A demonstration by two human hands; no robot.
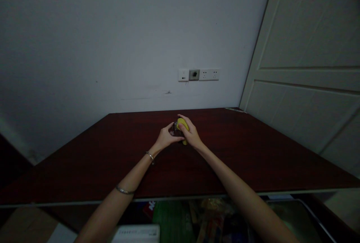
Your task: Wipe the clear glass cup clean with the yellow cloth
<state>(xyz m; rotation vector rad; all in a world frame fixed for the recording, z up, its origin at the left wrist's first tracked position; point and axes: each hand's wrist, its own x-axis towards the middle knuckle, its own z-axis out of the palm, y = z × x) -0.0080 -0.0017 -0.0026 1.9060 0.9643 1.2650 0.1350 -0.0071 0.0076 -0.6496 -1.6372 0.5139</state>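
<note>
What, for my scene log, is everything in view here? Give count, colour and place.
table: one, dark red-brown, across the middle
wall: one, pale grey, behind the table
socket strip: one, white with a grey middle, on the wall
door: one, off-white, panelled, far right
yellow object: one, rounded, on the table's far half
small dark object: one, too dim to identify, beside the yellow one
clutter: several, green and white, blurred, below the near table edge
bracelets: two, silver, left wrist and forearm
left hand: grips the small dark object
right hand: grips the yellow object
</note>
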